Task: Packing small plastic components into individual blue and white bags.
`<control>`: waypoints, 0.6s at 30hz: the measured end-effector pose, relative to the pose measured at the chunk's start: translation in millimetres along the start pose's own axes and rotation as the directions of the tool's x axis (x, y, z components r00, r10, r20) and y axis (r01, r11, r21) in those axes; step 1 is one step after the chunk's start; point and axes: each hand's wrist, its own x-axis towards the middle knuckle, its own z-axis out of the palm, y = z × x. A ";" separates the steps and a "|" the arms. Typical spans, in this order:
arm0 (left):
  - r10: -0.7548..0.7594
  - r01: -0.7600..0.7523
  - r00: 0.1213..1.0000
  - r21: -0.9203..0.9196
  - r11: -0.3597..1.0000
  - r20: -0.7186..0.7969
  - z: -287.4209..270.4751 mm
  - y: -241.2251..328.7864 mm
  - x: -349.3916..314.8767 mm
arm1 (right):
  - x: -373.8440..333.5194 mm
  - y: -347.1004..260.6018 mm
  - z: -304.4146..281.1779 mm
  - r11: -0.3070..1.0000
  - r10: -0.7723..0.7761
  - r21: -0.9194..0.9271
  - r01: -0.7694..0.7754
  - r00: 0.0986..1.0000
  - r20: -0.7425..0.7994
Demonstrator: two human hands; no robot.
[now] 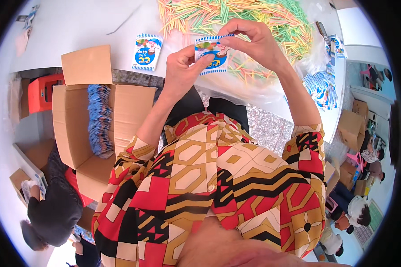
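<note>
My left hand (181, 67) grips a small blue and white packet (218, 61) by its left side, the thumb lying across its front. At the packet's upper right corner, the thumb and forefinger of my right hand (253, 41) pinch the edge. The packet is held up over the front of the white table (98, 26). A similar packet (146, 52) lies flat on the table left of my hands. Just beyond them spreads a heap of thin pink, yellow and green sticks (258, 13), partly on clear plastic (249, 86).
An open cardboard box (69, 129) with rows of blue packets (100, 120) stands at my left, beside a red stool (40, 93). More flat packets (321, 89) lie fanned out at the table's right edge. People (53, 209) and cartons (351, 129) are around the room.
</note>
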 end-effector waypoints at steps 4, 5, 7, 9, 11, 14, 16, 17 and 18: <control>0.068 -0.071 0.997 0.063 0.995 0.041 -3.1 -6.0 -3.3 | -10.8 -5.7 5.2 0.964 -0.193 -0.210 0.162 0.971 -0.139; 0.091 -0.095 0.995 0.110 0.989 0.039 -3.2 -4.1 -3.2 | -14.0 -13.3 7.0 0.964 -0.194 -0.211 0.161 0.970 -0.144; 0.115 -0.119 0.993 0.165 0.979 0.032 -3.4 -2.5 -4.7 | -17.9 -31.8 10.7 0.900 -0.261 -0.410 0.149 0.937 -0.233; 0.141 -0.140 0.990 0.170 0.975 0.004 -1.0 -1.3 -5.4 | -24.4 -36.4 10.8 0.874 -0.284 -0.462 0.152 0.931 -0.230; 0.129 -0.130 0.992 0.164 0.978 0.019 0.8 -1.0 -5.9 | -29.4 -39.1 12.0 0.845 -0.303 -0.514 0.150 0.925 -0.228; 0.136 -0.142 0.990 0.213 0.967 0.043 6.3 9.7 -9.6 | -32.9 -41.0 15.0 0.783 -0.399 -0.587 0.208 0.891 -0.217; 0.155 -0.164 0.986 0.271 0.949 0.056 7.8 13.5 -10.8 | -34.2 -40.0 14.7 0.690 -0.470 -0.679 0.250 0.868 -0.158; 0.171 -0.179 0.984 0.288 0.941 0.054 7.3 13.9 -11.1 | -34.1 -41.1 15.0 0.691 -0.470 -0.678 0.251 0.868 -0.159; 0.188 -0.195 0.981 0.305 0.932 0.052 6.8 14.4 -11.5 | -34.1 -42.8 15.2 0.668 -0.488 -0.694 0.269 0.862 -0.136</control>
